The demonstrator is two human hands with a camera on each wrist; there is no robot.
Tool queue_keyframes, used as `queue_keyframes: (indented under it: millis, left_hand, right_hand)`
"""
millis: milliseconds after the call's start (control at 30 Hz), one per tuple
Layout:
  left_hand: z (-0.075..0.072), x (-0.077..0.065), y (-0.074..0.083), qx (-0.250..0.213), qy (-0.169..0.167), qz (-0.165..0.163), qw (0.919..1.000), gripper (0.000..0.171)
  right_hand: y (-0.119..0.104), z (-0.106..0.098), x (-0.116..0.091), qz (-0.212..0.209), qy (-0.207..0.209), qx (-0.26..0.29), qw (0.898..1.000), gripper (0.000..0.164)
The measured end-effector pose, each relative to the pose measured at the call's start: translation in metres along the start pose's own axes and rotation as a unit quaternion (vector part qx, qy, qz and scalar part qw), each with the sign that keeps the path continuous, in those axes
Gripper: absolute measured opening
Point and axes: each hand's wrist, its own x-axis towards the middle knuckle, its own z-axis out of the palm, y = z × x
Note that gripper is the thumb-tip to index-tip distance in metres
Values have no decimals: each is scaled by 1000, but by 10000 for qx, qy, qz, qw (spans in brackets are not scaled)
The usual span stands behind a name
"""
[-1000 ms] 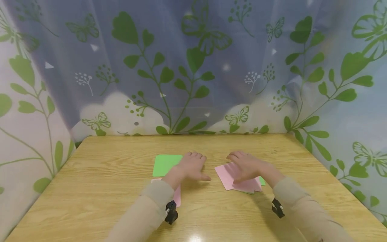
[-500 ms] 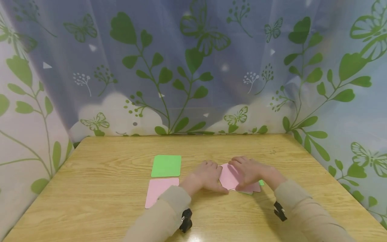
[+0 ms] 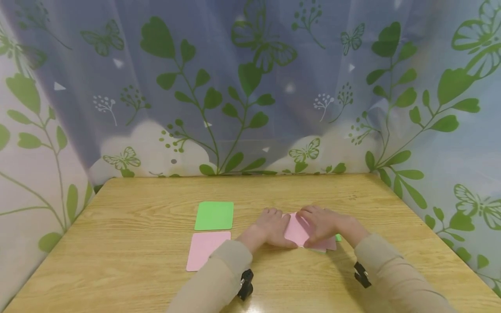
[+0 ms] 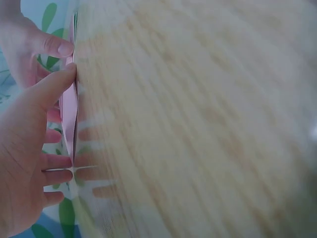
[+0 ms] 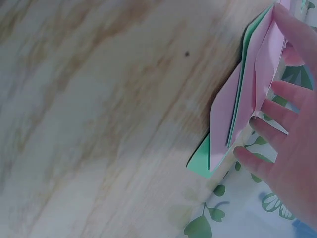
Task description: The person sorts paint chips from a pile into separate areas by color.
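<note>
Several pink and green square cards lie in an uneven, fanned pile at right of centre. My left hand [image 3: 271, 228] holds the left side of the top pink card [image 3: 296, 231], thumb at its near edge and fingers toward the far edge. On the same card, my right hand [image 3: 322, 222] spans the right side, its thumb also at the near edge. The right wrist view shows that card bowed upward, with another pink card [image 5: 223, 109] and a green card [image 5: 200, 161] fanned out beneath. Both hands cover parts of the pile.
To the left lie a green card [image 3: 214, 215] and, nearer, a pink card [image 3: 205, 251], partly behind the left sleeve [image 3: 223, 274]. All rest on a wooden table [image 3: 137, 234]. A leaf-patterned curtain [image 3: 250, 87] hangs behind its far edge.
My left hand has moved right, from beside the left-hand cards to the top pink card on the pile, uncovering those cards. The right hand has stayed at the pile, shifting only slightly.
</note>
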Motion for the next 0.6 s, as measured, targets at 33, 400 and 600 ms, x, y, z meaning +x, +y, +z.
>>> queue_keyframes:
  millis: [33,400,600]
  left_hand:
    - [0,1,0,7,20,20,10000,86]
    - [1,6,-3,-18,94,220,9997,80]
    - [0,8,-6,-11,126,318,9994,78]
  right_hand:
    - [0,0,0,-22,-1,5,10000,82]
    - [0,1,-2,-209,-31,152,9997,83]
    - [3,5,-1,-285,144,177,9993,84]
